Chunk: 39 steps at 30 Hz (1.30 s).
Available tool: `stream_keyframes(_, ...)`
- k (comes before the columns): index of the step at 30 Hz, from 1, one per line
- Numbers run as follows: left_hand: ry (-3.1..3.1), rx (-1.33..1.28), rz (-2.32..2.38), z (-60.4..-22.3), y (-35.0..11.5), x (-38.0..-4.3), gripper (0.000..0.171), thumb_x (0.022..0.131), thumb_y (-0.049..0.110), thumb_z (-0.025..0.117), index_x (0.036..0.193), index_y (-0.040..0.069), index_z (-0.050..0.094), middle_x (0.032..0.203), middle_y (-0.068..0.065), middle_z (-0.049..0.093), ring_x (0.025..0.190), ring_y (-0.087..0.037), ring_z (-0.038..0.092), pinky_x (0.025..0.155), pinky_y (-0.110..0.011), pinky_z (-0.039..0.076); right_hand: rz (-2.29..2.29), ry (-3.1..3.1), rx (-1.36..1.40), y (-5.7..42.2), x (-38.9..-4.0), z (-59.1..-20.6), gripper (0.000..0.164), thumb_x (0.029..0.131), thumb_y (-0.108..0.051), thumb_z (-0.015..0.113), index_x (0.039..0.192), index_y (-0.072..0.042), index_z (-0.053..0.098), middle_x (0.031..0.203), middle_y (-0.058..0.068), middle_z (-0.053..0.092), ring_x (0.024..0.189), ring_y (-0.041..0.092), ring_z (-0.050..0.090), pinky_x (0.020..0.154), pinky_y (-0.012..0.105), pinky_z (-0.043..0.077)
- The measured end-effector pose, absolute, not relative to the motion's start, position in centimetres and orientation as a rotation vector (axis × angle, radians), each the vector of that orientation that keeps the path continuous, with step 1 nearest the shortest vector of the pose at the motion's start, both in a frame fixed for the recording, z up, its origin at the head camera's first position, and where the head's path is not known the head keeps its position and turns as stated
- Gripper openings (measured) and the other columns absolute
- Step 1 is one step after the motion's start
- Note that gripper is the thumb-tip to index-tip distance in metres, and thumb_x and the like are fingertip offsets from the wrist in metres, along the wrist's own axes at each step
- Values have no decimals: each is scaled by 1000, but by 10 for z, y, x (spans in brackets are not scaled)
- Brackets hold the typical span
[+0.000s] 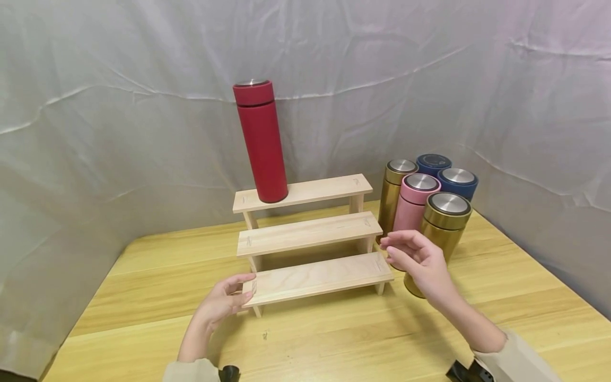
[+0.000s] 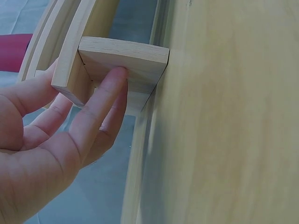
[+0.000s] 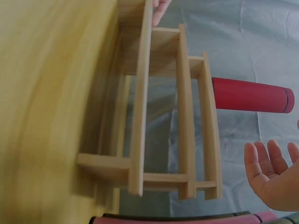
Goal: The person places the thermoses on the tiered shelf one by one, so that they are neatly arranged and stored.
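Note:
A three-step wooden display rack stands on the table. On the left part of its top step, a tall red thermos flask stands upright. My left hand grips the left end of the lowest step, and in the left wrist view its thumb lies against the board with a finger on the side leg. My right hand is raised by the rack's right end, holding nothing, its fingers loosely bent. It partly hides the front gold flask. In the right wrist view, the right hand is apart from the rack.
Right of the rack, several flasks stand close together: a pink one, another gold one and two blue ones behind. Grey cloth hangs around the back and sides of the wooden table.

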<state>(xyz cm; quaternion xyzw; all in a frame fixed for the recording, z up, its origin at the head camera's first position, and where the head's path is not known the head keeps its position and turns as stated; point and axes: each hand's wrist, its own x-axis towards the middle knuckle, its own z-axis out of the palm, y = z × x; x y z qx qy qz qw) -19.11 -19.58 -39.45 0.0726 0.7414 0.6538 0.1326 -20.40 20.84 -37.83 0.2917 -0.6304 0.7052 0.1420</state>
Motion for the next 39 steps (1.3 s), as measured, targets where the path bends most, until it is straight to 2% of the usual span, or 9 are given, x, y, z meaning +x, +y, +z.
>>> stream_keyframes(4, 2151, 209, 1904, -395, -196, -191, 48, 84, 5, 59, 126, -8, 41, 131, -33, 28, 115, -43, 33, 86, -47, 42, 1994, -1817, 874, 231, -219, -412, 33, 83, 15, 50, 116, 10, 49, 107, 25, 56, 94, 31, 57, 70, 34, 51)
stream_keyframes(10, 2143, 204, 1909, -395, -196, -191, 47, 83, 4, 59, 126, -8, 41, 133, -34, 24, 119, -46, 26, 87, -49, 40, 1985, -1809, 852, 245, -211, -422, 32, 83, 14, 51, 115, 10, 49, 108, 27, 55, 94, 32, 57, 70, 36, 51)
stream_keyframes(14, 2142, 209, 1905, -395, -196, -192, 48, 84, 4, 59, 126, -8, 41, 132, -34, 25, 117, -45, 30, 87, -47, 41, 1934, -1842, 780, 261, -211, -440, 32, 83, 14, 51, 115, 11, 49, 108, 30, 53, 94, 36, 55, 69, 38, 51)
stream_keyframes(19, 2146, 212, 1895, -395, -196, -192, 48, 83, 4, 59, 126, -8, 41, 131, -34, 27, 113, -41, 36, 85, -45, 43, 1961, -1804, 780, 273, -201, -447, 31, 82, 19, 48, 113, 16, 47, 105, 35, 50, 95, 39, 53, 69, 41, 50)
stream_keyframes(28, 2150, 198, 1903, -395, -197, -191, 47, 84, 5, 59, 126, -7, 41, 134, -33, 24, 119, -47, 26, 88, -52, 38, 1934, -1809, 752, 290, -188, -444, 33, 79, 22, 49, 112, 17, 46, 107, 35, 50, 98, 37, 53, 70, 38, 50)
stream_keyframes(33, 2149, 201, 1901, -394, -197, -191, 48, 84, 5, 59, 126, -7, 41, 133, -34, 24, 119, -47, 26, 88, -54, 37, 1852, -1759, 777, 302, -187, -444, 33, 75, 25, 52, 107, 20, 49, 104, 35, 52, 95, 35, 54, 75, 31, 49)
stream_keyframes(36, 2146, 209, 1895, -394, -197, -191, 48, 84, 5, 59, 127, -7, 40, 132, -33, 27, 117, -45, 30, 88, -52, 38, 1789, -1722, 784, 310, -188, -443, 33, 72, 27, 53, 104, 21, 49, 102, 35, 52, 94, 34, 55, 78, 28, 48)
stream_keyframes(39, 2144, 216, 1888, -394, -197, -192, 48, 84, 5, 58, 127, -8, 39, 129, -31, 32, 109, -38, 41, 87, -47, 42, 1757, -1701, 767, 319, -190, -442, 34, 71, 27, 55, 103, 22, 49, 102, 35, 52, 93, 33, 56, 77, 28, 48)
